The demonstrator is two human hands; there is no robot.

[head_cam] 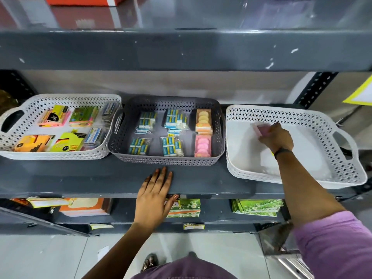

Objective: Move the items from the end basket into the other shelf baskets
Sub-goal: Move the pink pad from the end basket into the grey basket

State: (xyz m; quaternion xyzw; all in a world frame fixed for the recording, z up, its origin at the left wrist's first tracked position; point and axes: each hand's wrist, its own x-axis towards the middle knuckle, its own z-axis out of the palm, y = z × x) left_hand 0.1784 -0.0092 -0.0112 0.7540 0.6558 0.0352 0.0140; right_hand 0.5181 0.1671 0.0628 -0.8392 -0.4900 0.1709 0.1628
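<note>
Three baskets stand in a row on the grey shelf. The white end basket [342, 168] on the right looks bare apart from what my right hand [276, 137] holds inside it: a small pink pack [261, 130], blurred, gripped in the fingers. The dark grey middle basket [165, 160] holds several eraser packs [141, 146] and two boxes of round pastel pieces [203, 146]. The white left basket [30, 156] holds several sticky-note packs [53, 116]. My left hand [155, 194] rests flat on the shelf's front edge, fingers spread, holding nothing.
A thick grey shelf board [181, 51] runs overhead, close above the baskets. The shelf below holds orange pads [84, 207] and green patterned packs [257, 207]. A perforated upright [316, 87] stands at the back right. The tiled floor lies beneath.
</note>
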